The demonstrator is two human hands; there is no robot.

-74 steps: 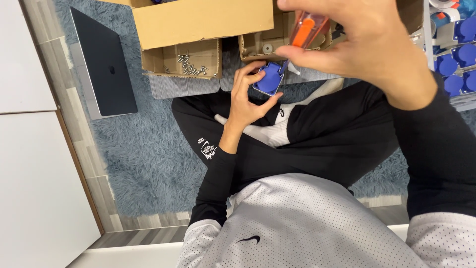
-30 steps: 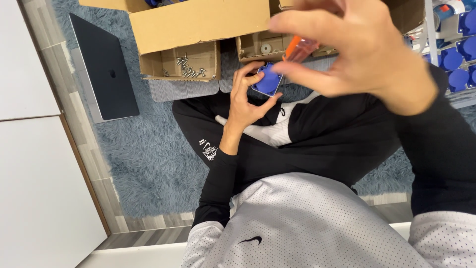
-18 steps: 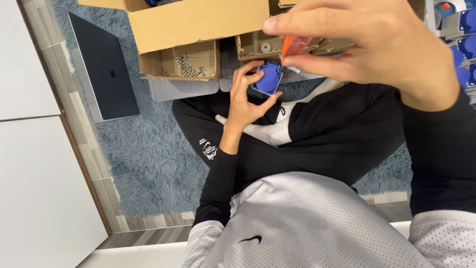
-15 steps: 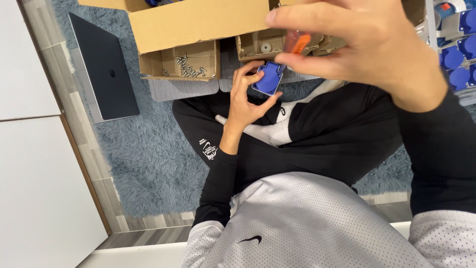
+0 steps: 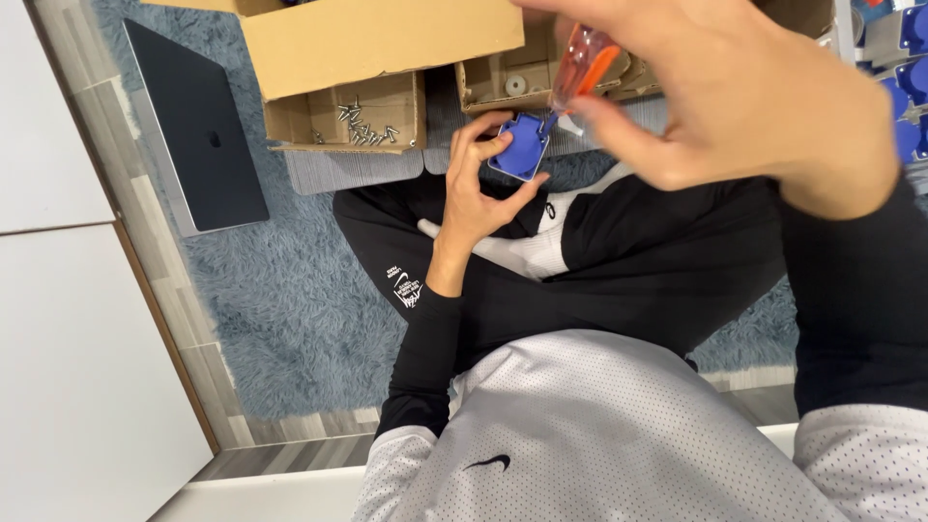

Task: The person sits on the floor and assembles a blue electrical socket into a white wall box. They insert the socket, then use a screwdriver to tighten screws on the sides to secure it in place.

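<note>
Screwdriver point(image 5: 581, 60), orange-handled, sits clenched in my right hand point(image 5: 735, 97), tip on the blue plastic part point(image 5: 522, 147). My left hand point(image 5: 478, 188) pinches that part by its edges above my lap. I judge it light, rigid, slightly slippery; edge hold suits.

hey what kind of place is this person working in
Probably a room at home rather than a workshop: the person sits on a shaggy blue-grey rug over wood-look flooring, with a closed dark laptop lying on the rug and open cardboard boxes in front, one holding loose screws.
</note>
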